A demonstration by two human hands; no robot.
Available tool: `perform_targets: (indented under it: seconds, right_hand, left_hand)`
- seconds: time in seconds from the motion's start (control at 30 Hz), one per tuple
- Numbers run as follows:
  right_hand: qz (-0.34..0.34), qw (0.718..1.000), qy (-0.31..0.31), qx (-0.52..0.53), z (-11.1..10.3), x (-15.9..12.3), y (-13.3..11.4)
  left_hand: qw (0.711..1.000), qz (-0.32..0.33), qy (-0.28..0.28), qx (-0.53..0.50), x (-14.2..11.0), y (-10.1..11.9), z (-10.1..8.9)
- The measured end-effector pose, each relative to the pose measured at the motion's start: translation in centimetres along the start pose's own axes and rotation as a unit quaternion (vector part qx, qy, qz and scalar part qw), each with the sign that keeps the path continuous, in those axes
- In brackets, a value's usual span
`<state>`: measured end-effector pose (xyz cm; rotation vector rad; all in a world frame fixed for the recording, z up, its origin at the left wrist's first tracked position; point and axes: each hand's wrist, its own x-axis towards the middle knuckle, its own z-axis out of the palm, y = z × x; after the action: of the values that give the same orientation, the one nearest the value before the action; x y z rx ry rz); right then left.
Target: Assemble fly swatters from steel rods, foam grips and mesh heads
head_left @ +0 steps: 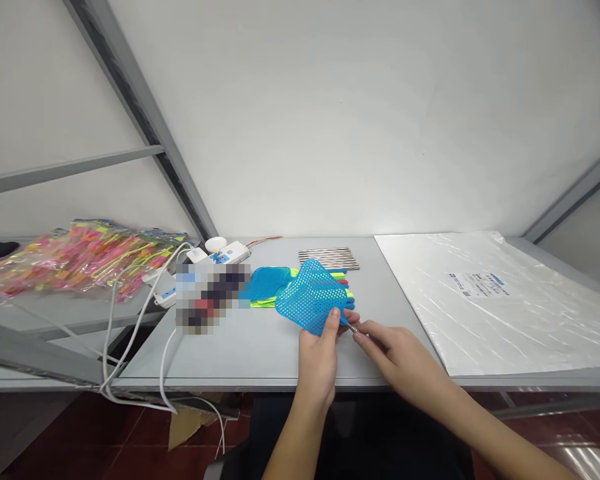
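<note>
Just below the middle of the frame the left hand (320,357) pinches the lower edge of a blue mesh swatter head (311,297), thumb on top and fingers closed underneath, so the perforated panel stands tilted up and away toward the upper left of the hand. The right hand (395,357) comes in from the lower right with its fingertips pressed together on a thin metal rod (354,328), only a short bright tip of which shows. That tip sits right at the bottom corner of the head, touching or nearly so; I cannot tell which. The rod's long axis runs from lower right to upper left. The head is a flat, bright blue grid of small holes, roughly square. Behind it lie more blue and yellow heads (273,287) and a row of metal rods (329,258) on the grey table (240,353)
</note>
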<state>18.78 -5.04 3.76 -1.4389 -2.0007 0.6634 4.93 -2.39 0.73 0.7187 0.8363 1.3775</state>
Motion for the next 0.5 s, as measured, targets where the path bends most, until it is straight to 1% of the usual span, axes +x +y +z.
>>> perform_targets:
  seconds: [0.1,0.17,0.2,0.23,0.3,0.37,0.4,0.43,0.5]
  right_hand:
    - [-0.010,0.999,0.006,-0.047,0.2,-0.1,0.0]
    - [-0.030,0.993,0.031,-0.112,0.6,-0.3,0.1]
    - [-0.045,0.985,0.052,-0.157,0.8,-0.5,0.3]
    - [-0.062,0.973,0.079,-0.209,1.1,-0.7,0.5]
    - [-0.099,0.937,0.131,-0.309,1.6,-1.1,0.8]
    - [-0.122,0.907,0.159,-0.371,2.0,-1.3,1.1]
    - [-0.127,0.901,0.164,-0.381,2.0,-1.4,1.2]
    - [-0.130,0.901,0.166,-0.379,2.1,-1.4,1.3]
    - [-0.126,0.913,0.166,-0.352,2.0,-1.2,1.2]
  left_hand:
    - [1.000,-0.007,0.009,0.002,-0.1,-0.1,0.0]
    - [1.000,-0.013,0.011,0.003,-0.2,-0.2,0.1]
    - [1.000,-0.015,0.012,0.001,-0.2,-0.2,0.2]
    - [1.000,-0.016,0.016,-0.005,-0.2,-0.1,0.2]
    - [0.999,-0.007,0.041,-0.023,0.1,0.3,-0.1]
    - [0.996,0.010,0.073,-0.039,0.7,0.9,-0.6]
    - [0.995,0.016,0.084,-0.042,0.9,1.3,-0.8]
    - [0.995,0.021,0.085,-0.040,1.1,1.7,-1.0]
    - [0.997,0.023,0.074,-0.030,1.3,2.2,-1.3]
